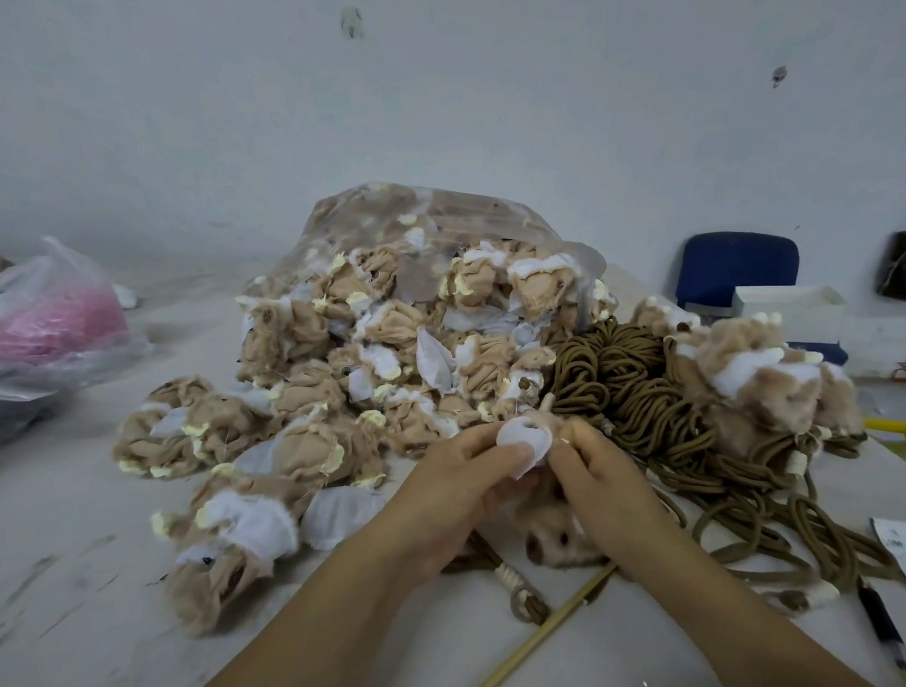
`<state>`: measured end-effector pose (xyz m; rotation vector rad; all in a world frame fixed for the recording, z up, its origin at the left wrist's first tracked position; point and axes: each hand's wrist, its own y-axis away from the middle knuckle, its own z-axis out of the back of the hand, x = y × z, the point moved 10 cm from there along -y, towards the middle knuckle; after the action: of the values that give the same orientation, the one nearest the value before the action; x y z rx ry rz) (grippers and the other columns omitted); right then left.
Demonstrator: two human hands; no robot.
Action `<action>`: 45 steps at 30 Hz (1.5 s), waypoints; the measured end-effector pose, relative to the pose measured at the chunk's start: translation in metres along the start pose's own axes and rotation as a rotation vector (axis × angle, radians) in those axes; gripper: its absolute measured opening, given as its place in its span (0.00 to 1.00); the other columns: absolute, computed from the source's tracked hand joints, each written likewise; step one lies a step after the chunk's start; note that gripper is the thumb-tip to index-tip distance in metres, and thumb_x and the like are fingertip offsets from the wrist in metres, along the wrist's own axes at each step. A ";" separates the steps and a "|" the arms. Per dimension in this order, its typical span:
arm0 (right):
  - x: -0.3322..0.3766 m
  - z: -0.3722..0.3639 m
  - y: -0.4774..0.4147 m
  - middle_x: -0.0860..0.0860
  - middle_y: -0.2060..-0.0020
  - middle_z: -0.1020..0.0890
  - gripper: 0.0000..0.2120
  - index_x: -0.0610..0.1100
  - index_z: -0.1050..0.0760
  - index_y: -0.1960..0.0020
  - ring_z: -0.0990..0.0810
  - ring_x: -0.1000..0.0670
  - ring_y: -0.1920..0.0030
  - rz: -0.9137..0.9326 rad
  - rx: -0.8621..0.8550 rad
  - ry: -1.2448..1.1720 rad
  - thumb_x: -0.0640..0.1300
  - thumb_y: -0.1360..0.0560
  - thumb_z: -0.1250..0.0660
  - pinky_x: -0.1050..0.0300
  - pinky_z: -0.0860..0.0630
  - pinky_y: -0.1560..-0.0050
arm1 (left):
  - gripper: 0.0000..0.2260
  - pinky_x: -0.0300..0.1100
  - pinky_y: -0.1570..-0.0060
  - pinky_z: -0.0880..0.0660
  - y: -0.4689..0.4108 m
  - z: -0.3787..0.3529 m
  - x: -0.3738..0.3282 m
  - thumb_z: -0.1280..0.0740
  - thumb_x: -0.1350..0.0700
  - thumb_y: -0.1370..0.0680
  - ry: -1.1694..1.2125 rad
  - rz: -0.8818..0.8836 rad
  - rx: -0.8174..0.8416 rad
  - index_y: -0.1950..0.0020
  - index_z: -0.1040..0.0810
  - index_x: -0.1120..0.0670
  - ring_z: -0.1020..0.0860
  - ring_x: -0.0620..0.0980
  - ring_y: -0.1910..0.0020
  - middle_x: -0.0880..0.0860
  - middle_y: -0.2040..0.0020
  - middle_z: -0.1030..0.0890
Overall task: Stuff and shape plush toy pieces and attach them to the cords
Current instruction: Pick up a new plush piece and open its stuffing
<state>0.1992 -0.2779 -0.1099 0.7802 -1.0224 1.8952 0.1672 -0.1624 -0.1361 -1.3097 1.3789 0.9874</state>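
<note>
Grip noted: left hand (pixel 458 479) and right hand (pixel 597 474) both pinch plush piece (pixel 525 440); advise packing filling evenly, keeping opening taut

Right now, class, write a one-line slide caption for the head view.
Left hand and right hand pinch a plush piece between the pile and cords.

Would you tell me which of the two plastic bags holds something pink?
The thin whitish plastic bag at the far left; the big clear plastic bag in the middle holds tan plush pieces instead.
</note>
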 end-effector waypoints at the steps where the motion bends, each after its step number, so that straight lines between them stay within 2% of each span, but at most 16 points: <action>1: -0.005 0.001 -0.001 0.60 0.72 0.26 0.13 0.56 0.30 0.65 0.30 0.62 0.71 -0.038 0.007 -0.037 0.48 0.22 0.42 0.66 0.32 0.69 | 0.18 0.49 0.36 0.24 0.000 0.002 -0.001 0.28 0.52 0.27 -0.093 -0.020 -0.026 0.37 0.19 0.52 0.18 0.51 0.41 0.54 0.41 0.16; 3: -0.011 0.001 -0.001 0.59 0.73 0.27 0.12 0.51 0.31 0.64 0.30 0.60 0.70 -0.091 0.016 -0.083 0.46 0.21 0.42 0.59 0.31 0.66 | 0.17 0.47 0.39 0.22 0.001 0.011 -0.010 0.25 0.50 0.28 -0.256 -0.091 -0.146 0.39 0.20 0.42 0.17 0.47 0.45 0.47 0.40 0.18; 5: -0.013 0.002 -0.001 0.59 0.74 0.29 0.13 0.48 0.34 0.65 0.32 0.59 0.71 -0.113 0.004 -0.123 0.45 0.21 0.42 0.60 0.32 0.67 | 0.16 0.41 0.49 0.19 0.003 0.018 -0.021 0.25 0.51 0.25 -0.370 -0.196 -0.253 0.42 0.23 0.37 0.17 0.44 0.52 0.44 0.39 0.21; 8: -0.013 0.003 0.000 0.56 0.74 0.32 0.14 0.46 0.36 0.65 0.33 0.56 0.71 -0.149 -0.010 -0.221 0.44 0.21 0.41 0.64 0.33 0.71 | 0.10 0.33 0.63 0.23 0.007 0.019 -0.034 0.28 0.56 0.23 -0.395 -0.327 -0.317 0.47 0.23 0.43 0.17 0.46 0.62 0.50 0.44 0.21; 11: -0.015 0.002 0.001 0.53 0.73 0.32 0.13 0.45 0.36 0.64 0.33 0.54 0.71 -0.187 -0.005 -0.267 0.44 0.21 0.41 0.63 0.34 0.73 | 0.07 0.36 0.57 0.22 0.011 0.015 -0.042 0.28 0.52 0.23 -0.514 -0.400 -0.318 0.49 0.24 0.43 0.19 0.43 0.56 0.47 0.45 0.22; 14: -0.016 0.004 0.001 0.52 0.73 0.33 0.13 0.45 0.35 0.64 0.35 0.55 0.73 -0.205 -0.017 -0.307 0.46 0.21 0.41 0.65 0.35 0.75 | 0.13 0.31 0.49 0.26 0.009 0.006 -0.038 0.26 0.48 0.26 -0.664 -0.394 -0.249 0.46 0.26 0.38 0.25 0.35 0.47 0.39 0.43 0.26; 19: -0.008 -0.002 0.000 0.55 0.75 0.32 0.17 0.51 0.36 0.69 0.34 0.56 0.73 -0.119 0.027 -0.228 0.44 0.22 0.40 0.62 0.34 0.73 | 0.09 0.28 0.59 0.28 0.005 0.026 -0.029 0.26 0.48 0.26 -0.502 -0.262 -0.348 0.51 0.25 0.39 0.23 0.32 0.56 0.34 0.53 0.21; 24: 0.009 -0.005 0.003 0.55 0.75 0.29 0.16 0.52 0.34 0.68 0.33 0.58 0.73 -0.004 0.037 -0.141 0.47 0.21 0.40 0.64 0.34 0.73 | 0.10 0.29 0.60 0.29 0.011 0.020 -0.040 0.28 0.50 0.25 -0.615 -0.351 -0.387 0.53 0.30 0.42 0.24 0.38 0.57 0.39 0.54 0.23; 26: 0.011 -0.002 0.004 0.53 0.73 0.28 0.14 0.49 0.34 0.66 0.32 0.57 0.72 -0.010 0.028 -0.153 0.47 0.22 0.40 0.60 0.32 0.71 | 0.13 0.28 0.60 0.31 0.013 0.012 -0.048 0.29 0.54 0.24 -0.723 -0.429 -0.383 0.54 0.32 0.43 0.27 0.38 0.57 0.43 0.56 0.26; 29: 0.008 0.002 0.003 0.42 0.70 0.28 0.13 0.41 0.35 0.62 0.30 0.50 0.68 -0.050 -0.001 -0.168 0.46 0.22 0.41 0.44 0.30 0.65 | 0.15 0.29 0.59 0.33 0.014 0.002 -0.052 0.30 0.59 0.24 -0.826 -0.472 -0.345 0.55 0.35 0.44 0.30 0.40 0.57 0.45 0.54 0.28; 32: 0.005 0.005 0.002 0.39 0.69 0.29 0.14 0.39 0.35 0.60 0.31 0.47 0.68 -0.055 -0.021 -0.202 0.47 0.21 0.41 0.42 0.29 0.64 | 0.13 0.29 0.58 0.30 0.014 0.003 -0.046 0.28 0.54 0.25 -0.724 -0.437 -0.294 0.52 0.31 0.43 0.27 0.40 0.56 0.45 0.54 0.25; 34: 0.003 0.009 0.001 0.43 0.70 0.27 0.14 0.42 0.32 0.61 0.29 0.48 0.68 -0.052 -0.039 -0.206 0.50 0.21 0.41 0.48 0.28 0.65 | 0.11 0.29 0.56 0.27 0.012 0.006 -0.038 0.27 0.44 0.28 -0.552 -0.361 -0.245 0.50 0.26 0.42 0.23 0.38 0.54 0.42 0.51 0.22; 36: 0.002 0.015 0.000 0.48 0.72 0.27 0.13 0.44 0.32 0.62 0.29 0.53 0.70 -0.030 -0.068 -0.158 0.49 0.22 0.40 0.61 0.29 0.68 | 0.10 0.32 0.54 0.24 0.008 0.008 -0.032 0.28 0.38 0.29 -0.373 -0.282 -0.197 0.52 0.20 0.41 0.20 0.38 0.53 0.40 0.52 0.18; 40: 0.002 0.013 0.000 0.57 0.74 0.32 0.13 0.49 0.36 0.65 0.35 0.59 0.72 0.021 -0.054 -0.033 0.48 0.22 0.41 0.67 0.35 0.71 | 0.03 0.35 0.54 0.22 0.001 0.017 -0.018 0.28 0.49 0.24 -0.168 -0.174 -0.191 0.58 0.17 0.45 0.18 0.42 0.55 0.44 0.56 0.16; 42: 0.006 0.010 0.000 0.57 0.74 0.32 0.14 0.52 0.37 0.66 0.36 0.58 0.73 0.046 -0.036 0.014 0.47 0.22 0.41 0.66 0.35 0.71 | 0.02 0.36 0.54 0.23 -0.001 0.021 -0.010 0.28 0.54 0.23 -0.124 -0.118 -0.201 0.53 0.19 0.48 0.18 0.44 0.54 0.47 0.52 0.16; 45: 0.015 0.008 0.002 0.58 0.73 0.31 0.13 0.49 0.37 0.65 0.36 0.58 0.72 0.112 -0.006 0.050 0.46 0.22 0.41 0.66 0.34 0.70 | 0.09 0.33 0.57 0.23 -0.004 0.020 -0.001 0.28 0.54 0.24 -0.104 -0.015 -0.142 0.45 0.20 0.51 0.18 0.42 0.55 0.48 0.51 0.15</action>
<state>0.1913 -0.2796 -0.0949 0.6814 -1.0596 1.9952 0.1729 -0.1431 -0.1396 -1.3511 1.2364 1.1444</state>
